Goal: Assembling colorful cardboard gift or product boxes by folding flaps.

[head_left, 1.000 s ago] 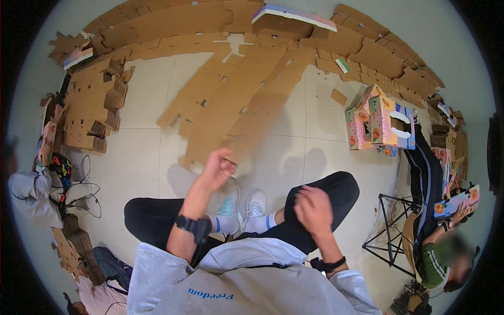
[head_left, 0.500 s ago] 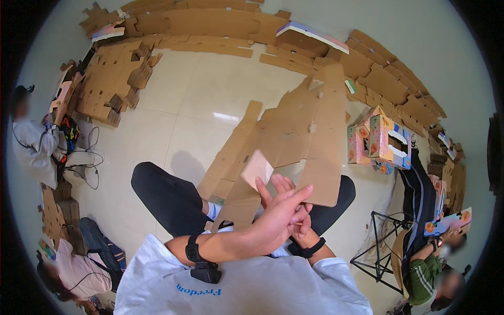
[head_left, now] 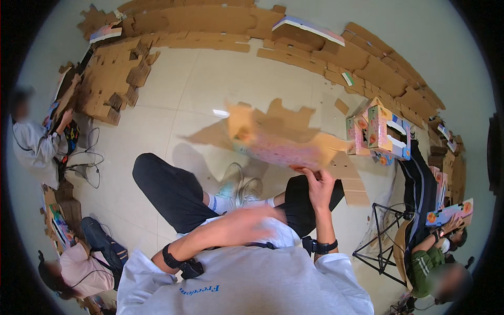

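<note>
Head view: pink-printed carton [head_left: 283,153], brown flaps [head_left: 291,116] splayed; right fingers [head_left: 312,178] pinch edge; left fingers [head_left: 272,212] too blurred to tell.

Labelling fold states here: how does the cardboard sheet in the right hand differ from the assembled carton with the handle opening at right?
Shape: the cardboard sheet is spread with loose flaps; the carton is folded into a box.
Support: the right hand grips the sheet's near edge; the carton sits apart from that hand.
Sharpness: the sheet is motion-blurred; the carton is clear.
Shared: pinkish print with round orange motifs.
</note>
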